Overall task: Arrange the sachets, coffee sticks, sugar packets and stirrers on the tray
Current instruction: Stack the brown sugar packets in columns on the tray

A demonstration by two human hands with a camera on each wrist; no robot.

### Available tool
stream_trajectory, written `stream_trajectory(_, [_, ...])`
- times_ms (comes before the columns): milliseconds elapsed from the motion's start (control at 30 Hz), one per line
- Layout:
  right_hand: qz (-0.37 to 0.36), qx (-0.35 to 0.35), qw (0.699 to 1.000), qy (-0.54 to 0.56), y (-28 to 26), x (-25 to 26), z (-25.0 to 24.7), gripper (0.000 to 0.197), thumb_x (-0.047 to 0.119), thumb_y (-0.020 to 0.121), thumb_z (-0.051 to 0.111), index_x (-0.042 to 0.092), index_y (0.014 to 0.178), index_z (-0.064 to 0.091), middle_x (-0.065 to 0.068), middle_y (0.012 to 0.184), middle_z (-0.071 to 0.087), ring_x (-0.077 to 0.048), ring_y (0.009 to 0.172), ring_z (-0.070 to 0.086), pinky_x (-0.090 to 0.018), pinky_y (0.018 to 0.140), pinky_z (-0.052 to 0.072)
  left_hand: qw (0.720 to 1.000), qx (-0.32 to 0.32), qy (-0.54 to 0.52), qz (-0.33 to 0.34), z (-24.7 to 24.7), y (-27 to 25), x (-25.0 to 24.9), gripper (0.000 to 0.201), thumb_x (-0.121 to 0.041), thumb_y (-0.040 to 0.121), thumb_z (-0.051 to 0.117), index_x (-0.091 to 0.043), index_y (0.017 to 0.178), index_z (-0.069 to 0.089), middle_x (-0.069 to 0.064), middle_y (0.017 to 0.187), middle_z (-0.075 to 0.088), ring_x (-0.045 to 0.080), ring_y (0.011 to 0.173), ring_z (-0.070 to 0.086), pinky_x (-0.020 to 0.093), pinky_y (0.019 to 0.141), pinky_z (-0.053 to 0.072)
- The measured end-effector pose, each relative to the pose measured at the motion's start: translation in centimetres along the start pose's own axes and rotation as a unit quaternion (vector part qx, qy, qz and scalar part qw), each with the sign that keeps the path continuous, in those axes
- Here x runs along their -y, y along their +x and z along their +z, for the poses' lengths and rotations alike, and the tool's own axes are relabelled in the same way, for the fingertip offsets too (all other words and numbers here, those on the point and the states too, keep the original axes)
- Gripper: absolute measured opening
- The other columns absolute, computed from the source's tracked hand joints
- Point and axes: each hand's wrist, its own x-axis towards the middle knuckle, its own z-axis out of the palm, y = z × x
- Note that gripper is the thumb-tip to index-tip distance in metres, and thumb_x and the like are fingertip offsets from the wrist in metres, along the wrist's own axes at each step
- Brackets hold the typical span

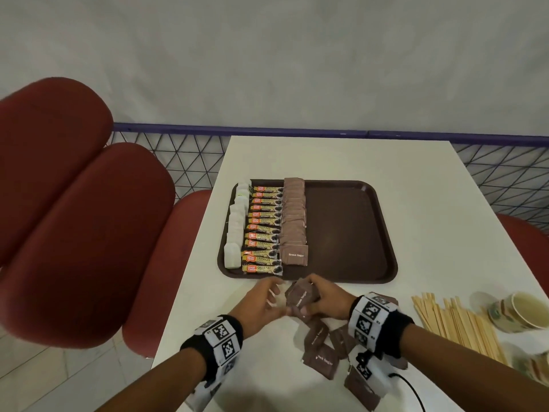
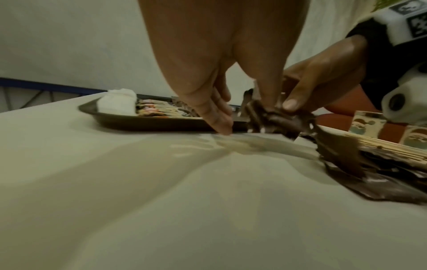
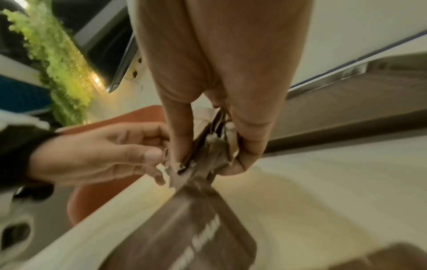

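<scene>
Right hand [image 1: 322,297] has thumb and fingers clamped on a small stack of brown sugar packets [image 1: 300,298], just short of the tray [image 1: 350,233] edge; left hand [image 1: 261,304] beside it, fingers loosely apart, fingertips at the stack. More loose packets [image 1: 320,349] lie on the table [image 1: 341,156]. On the tray: white sachets [image 1: 236,230], coffee sticks [image 1: 263,230] and a sugar row [image 1: 294,218] stand in columns. Stirrers [image 1: 457,325] untouched, right of the hands. Judged roughly two-thirds done.
</scene>
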Motion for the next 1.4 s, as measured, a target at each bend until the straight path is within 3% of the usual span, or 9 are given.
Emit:
stream_trajectory(167, [-0.026, 0.037, 0.990, 0.131, -0.1, 1.9, -1.4, 0.048, -0.008, 0.076, 0.067, 0.011, 0.113, 0.042, 0.004, 0.095, 0.056, -0.007, 0.089, 0.055, -0.014, 0.075, 0.049, 0.989, -0.108, -0.100, -0.003, -1.9, 0.2, 0.1, 0.045, -0.046, 0.088, 0.046, -0.020, 0.125, 0.044, -0.002, 0.111, 0.056, 0.013, 0.105, 0.055, 0.034, 0.093, 0.049])
stream_trajectory(300, [-0.050, 0.037, 0.982, 0.180, 1.0, 3.3, -0.1, 0.053, -0.008, 0.076, 0.067, 0.007, 0.119, 0.039, -0.001, 0.101, 0.056, -0.011, 0.094, 0.056, -0.025, 0.082, 0.050, 0.972, -0.094, -0.212, -0.039, -2.1, 1.0, -1.5, 0.048, -0.050, 0.091, 0.037, -0.020, 0.126, 0.046, 0.006, 0.116, 0.060, 0.016, 0.109, 0.059, 0.028, 0.090, 0.049])
stream_trajectory(400, [-0.060, 0.039, 0.979, 0.191, 1.7, 4.1, 1.0, 0.053, -0.004, 0.080, 0.066, 0.009, 0.120, 0.035, 0.004, 0.092, 0.056, -0.006, 0.083, 0.057, -0.017, 0.068, 0.050, 0.930, -0.029, -0.350, -0.107, -2.3, 1.2, -3.0, 0.048, -0.054, 0.094, 0.033, -0.020, 0.116, 0.058, 0.009, 0.086, 0.071, 0.018, 0.074, 0.069, 0.031, 0.073, 0.054])
stream_trajectory(500, [-0.079, 0.024, 0.985, 0.153, 2.5, 4.2, 1.6, 0.049, 0.002, 0.085, 0.063, 0.010, 0.122, 0.032, 0.007, 0.091, 0.054, -0.001, 0.081, 0.055, -0.012, 0.064, 0.049, 0.897, -0.009, -0.416, -0.152, -2.6, 1.1, -3.3, 0.033, -0.039, 0.094, 0.047, -0.015, 0.113, 0.061, 0.008, 0.061, 0.065, 0.017, 0.040, 0.053, 0.027, 0.057, 0.049])
stream_trajectory(667, [-0.117, -0.028, 0.987, 0.107, 3.4, 4.4, 1.9, 0.036, 0.009, 0.082, 0.067, 0.016, 0.106, 0.041, 0.005, 0.099, 0.049, -0.006, 0.095, 0.049, -0.026, 0.085, 0.047, 0.867, -0.013, -0.472, -0.162, -3.1, 1.1, -2.5, 0.028, -0.013, 0.090, 0.054, -0.001, 0.114, 0.060, 0.015, 0.083, 0.067, 0.024, 0.068, 0.065, 0.030, 0.059, 0.054])
stream_trajectory(800, [-0.092, -0.070, 0.992, 0.057, 4.3, 3.8, 1.0, 0.043, 0.037, 0.071, 0.074, 0.027, 0.107, 0.053, -0.004, 0.112, 0.048, -0.016, 0.112, 0.045, -0.032, 0.097, 0.042, 0.866, -0.017, -0.473, -0.161, -3.1, 0.9, -2.2, 0.024, -0.008, 0.089, 0.051, -0.006, 0.111, 0.061, 0.017, 0.091, 0.066, 0.028, 0.077, 0.064, 0.031, 0.061, 0.048])
stream_trajectory(933, [-0.082, -0.093, 0.983, 0.135, 4.5, 3.5, -0.6, 0.020, 0.004, 0.084, 0.064, 0.020, 0.076, 0.055, -0.001, 0.080, 0.058, -0.002, 0.072, 0.058, -0.020, 0.073, 0.046, 0.873, -0.047, -0.451, -0.178, -3.2, 0.7, -1.8, 0.014, -0.001, 0.087, 0.051, -0.009, 0.088, 0.062, 0.018, 0.088, 0.063, 0.023, 0.064, 0.058, 0.025, 0.052, 0.039])
stream_trajectory(1100, [-0.024, -0.228, 0.966, 0.121, 5.1, 2.2, -2.8, 0.022, 0.007, 0.081, 0.066, 0.023, 0.075, 0.053, -0.008, 0.087, 0.062, -0.022, 0.083, 0.056, -0.040, 0.082, 0.048, 0.867, -0.071, -0.462, -0.174, -3.9, 0.4, -1.2, 0.026, -0.002, 0.089, 0.052, -0.009, 0.112, 0.062, 0.015, 0.094, 0.071, 0.025, 0.073, 0.061, 0.025, 0.049, 0.040])
stream_trajectory(1400, [0.045, -0.234, 0.971, -0.017, 6.7, 0.8, -2.0, 0.017, 0.011, 0.081, 0.066, 0.017, 0.078, 0.050, -0.001, 0.076, 0.054, -0.019, 0.081, 0.049, -0.028, 0.072, 0.041, 0.832, -0.090, -0.515, -0.184, -5.0, -0.2, -0.1, 0.030, -0.003, 0.088, 0.053, -0.007, 0.117, 0.058, 0.015, 0.102, 0.062, 0.025, 0.086, 0.061, 0.026, 0.057, 0.055])
